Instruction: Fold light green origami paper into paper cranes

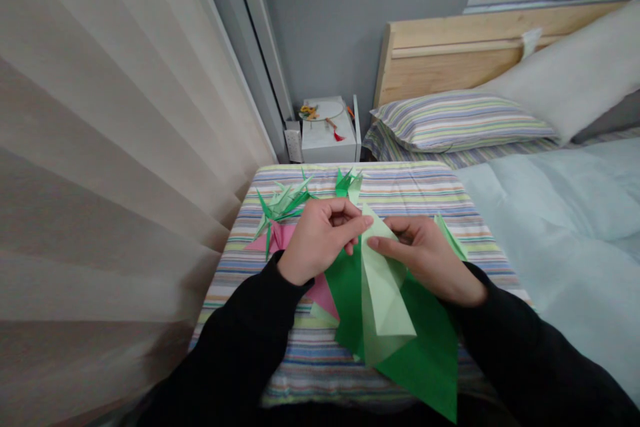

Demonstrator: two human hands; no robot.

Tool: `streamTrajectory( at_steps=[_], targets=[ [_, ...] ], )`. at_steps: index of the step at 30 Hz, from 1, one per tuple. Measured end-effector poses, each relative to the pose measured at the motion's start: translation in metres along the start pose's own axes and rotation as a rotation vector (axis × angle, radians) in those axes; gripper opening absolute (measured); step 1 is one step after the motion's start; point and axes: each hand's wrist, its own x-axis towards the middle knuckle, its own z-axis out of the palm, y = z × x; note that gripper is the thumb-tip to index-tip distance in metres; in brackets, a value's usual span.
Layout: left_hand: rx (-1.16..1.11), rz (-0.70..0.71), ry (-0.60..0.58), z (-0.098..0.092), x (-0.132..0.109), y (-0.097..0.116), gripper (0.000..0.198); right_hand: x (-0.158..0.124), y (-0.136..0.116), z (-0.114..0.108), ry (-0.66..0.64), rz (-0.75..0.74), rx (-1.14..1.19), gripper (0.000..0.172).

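A folded light green sheet of origami paper (385, 300) hangs between my two hands, its narrow tip pointing up and away. My left hand (325, 233) pinches it near the tip between thumb and forefinger. Just below, on the right edge, my right hand (425, 250) grips the same paper with the thumb on top. Under it lies a dark green paper sheet (430, 353), partly covered. Pink paper (323, 297) shows beside my left wrist. Folded green paper cranes (285, 203) are bunched at the left, and more folded green pieces (349, 183) stand at the far side.
The table has a striped cloth (235, 280). A folded light green piece (451, 237) lies behind my right wrist. Pleated curtains (125, 180) hang close on the left; a bed with a pale blue quilt (560, 213) adjoins the right. Beyond stands a white nightstand (327, 147).
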Motion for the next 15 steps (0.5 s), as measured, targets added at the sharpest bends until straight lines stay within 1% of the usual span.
streamTrajectory(
  at_steps=[5, 9, 11, 15],
  targets=[
    [0.004, -0.005, 0.003, -0.0004, 0.0008, -0.0010, 0.027, -0.0002, -0.0009, -0.0002, -0.041, -0.013, 0.034, 0.021],
    [0.009, -0.027, -0.072, 0.0000, 0.0011, -0.0041, 0.031, -0.0004, -0.0006, 0.0009, -0.032, -0.036, 0.028, 0.026],
    [0.023, -0.027, -0.090, 0.0002, 0.0013, -0.0052, 0.032, 0.0000, -0.0001, 0.0014, -0.013, -0.054, 0.015, 0.028],
    [0.051, -0.011, -0.056, 0.0003, 0.0012, -0.0050, 0.033, 0.0016, 0.0018, 0.0014, -0.001, -0.091, -0.035, 0.025]
  ],
)
